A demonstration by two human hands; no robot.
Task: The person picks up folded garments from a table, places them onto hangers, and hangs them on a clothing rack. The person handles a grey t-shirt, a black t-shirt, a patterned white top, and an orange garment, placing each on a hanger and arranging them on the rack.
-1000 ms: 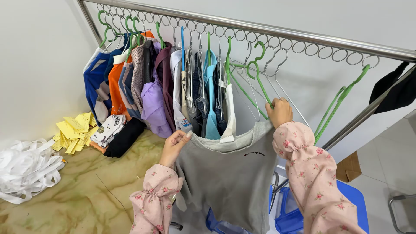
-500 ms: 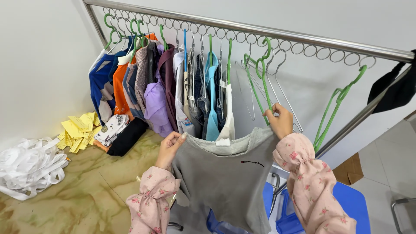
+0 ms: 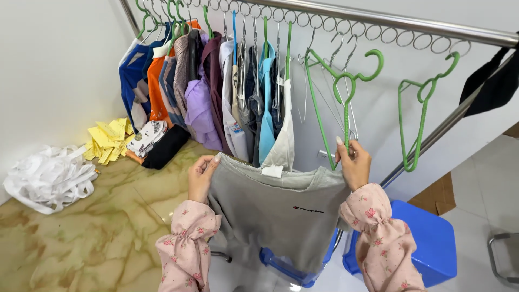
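Rack point(image 3: 389, 21) behind, sweatshirt point(image 3: 275, 211) hem cropped

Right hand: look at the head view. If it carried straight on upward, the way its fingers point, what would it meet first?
Probably the green hanger directly above the right hand, which grips the grey shirt and already touches that hanger's lower part. Beyond it comes the rail. Depth is hard to judge.

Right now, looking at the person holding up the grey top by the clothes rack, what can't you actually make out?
- Grey sweatshirt: the head view shows one face only; its lower hem drops behind the sleeves and the frame's bottom edge.
- Right hand: it grips both the shirt and a green hanger; the hanger's lower bar is hidden behind it.
- Hung clothes: packed together, each hides the next.
- Blue bin: its inside is out of sight.
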